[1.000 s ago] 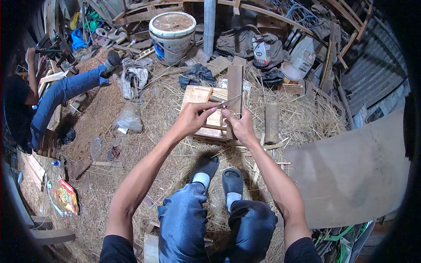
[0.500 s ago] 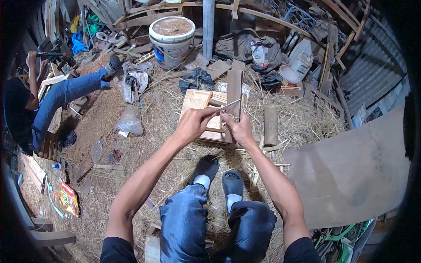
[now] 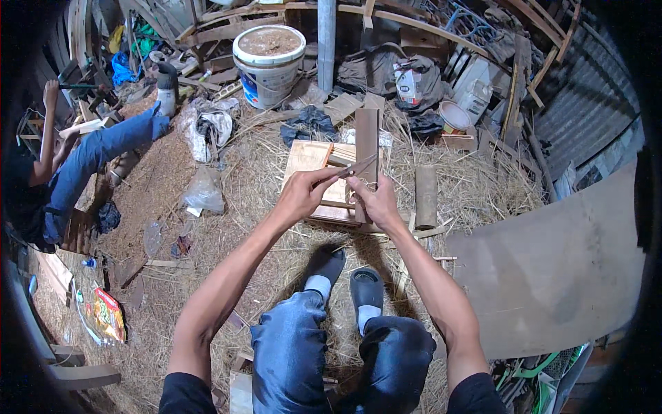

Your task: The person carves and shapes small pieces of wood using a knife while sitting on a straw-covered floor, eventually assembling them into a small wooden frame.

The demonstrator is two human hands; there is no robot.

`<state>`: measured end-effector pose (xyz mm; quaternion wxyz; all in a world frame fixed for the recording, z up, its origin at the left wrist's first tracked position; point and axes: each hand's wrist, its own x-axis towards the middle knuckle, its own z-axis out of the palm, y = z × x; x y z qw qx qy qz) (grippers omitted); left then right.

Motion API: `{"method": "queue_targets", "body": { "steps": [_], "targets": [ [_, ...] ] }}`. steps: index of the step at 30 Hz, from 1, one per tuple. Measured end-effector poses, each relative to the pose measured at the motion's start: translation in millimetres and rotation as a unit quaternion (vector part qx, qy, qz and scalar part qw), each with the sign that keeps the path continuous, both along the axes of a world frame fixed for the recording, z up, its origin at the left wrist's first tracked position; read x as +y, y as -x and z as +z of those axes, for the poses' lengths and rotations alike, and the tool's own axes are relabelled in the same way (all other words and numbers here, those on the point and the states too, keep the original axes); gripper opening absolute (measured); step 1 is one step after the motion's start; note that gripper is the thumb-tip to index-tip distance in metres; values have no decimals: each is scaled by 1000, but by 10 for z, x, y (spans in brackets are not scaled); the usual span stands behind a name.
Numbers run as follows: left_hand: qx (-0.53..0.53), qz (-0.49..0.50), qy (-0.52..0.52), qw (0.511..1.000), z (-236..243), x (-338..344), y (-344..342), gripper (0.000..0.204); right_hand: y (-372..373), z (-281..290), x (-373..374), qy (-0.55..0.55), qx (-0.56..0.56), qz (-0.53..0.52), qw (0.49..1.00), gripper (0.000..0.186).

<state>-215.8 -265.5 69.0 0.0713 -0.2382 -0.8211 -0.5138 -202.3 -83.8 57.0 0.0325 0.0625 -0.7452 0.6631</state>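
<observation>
My left hand [image 3: 301, 199] is closed in a pinch on a thin flat strip [image 3: 360, 165] that looks like a narrow blade. The strip slants up to the right, across a dark wooden board [image 3: 367, 131]. My right hand [image 3: 379, 202] is closed too, with thumb and finger at the strip's lower edge; what it pinches is too small to make out. Both hands are above a low wooden box or frame [image 3: 303, 164] of pale boards with an opening. The dark board lies lengthwise over its right side, partly hidden by my right hand.
Straw covers the floor. Another person [image 3: 89, 152] sits at the left, gripping a hammer-like tool [image 3: 76, 86]. A white bucket of sawdust [image 3: 270, 76] stands beside a grey post [image 3: 327, 48]. A short board [image 3: 425, 196] and a large flat sheet [image 3: 552, 269] lie right.
The strip has tilted, turning from bright to dark, while my hands stay nearly in place. At the left, the other person's foot has lifted and turned upward.
</observation>
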Motion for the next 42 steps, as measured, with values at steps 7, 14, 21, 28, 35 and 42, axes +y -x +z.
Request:
{"method": "queue_targets", "body": {
  "steps": [7, 14, 21, 28, 35, 42],
  "targets": [
    [-1, 13, 28, 1000, 105, 16, -68, 23, 1, 16, 1, -18, 14, 5, 1000, 29],
    [43, 25, 81, 995, 75, 11, -120, 25, -7, -40, -21, -6, -16, 1, 1000, 31],
    [76, 6, 110, 991, 88, -28, -44, 19, -49, -4, 137, -119, -107, -75, 984, 27],
    [95, -14, 143, 985, 186, -226, 50, 11, -256, 1153, 377, -5, 0, -144, 990, 37],
    [64, -24, 172, 983, 269, -160, 102, 13, -555, 1390, 168, -246, 305, -141, 909, 48],
    [112, -48, 180, 976, 122, 8, 198, 18, -604, 678, 341, -378, -23, -4, 926, 47]
  ]
}}
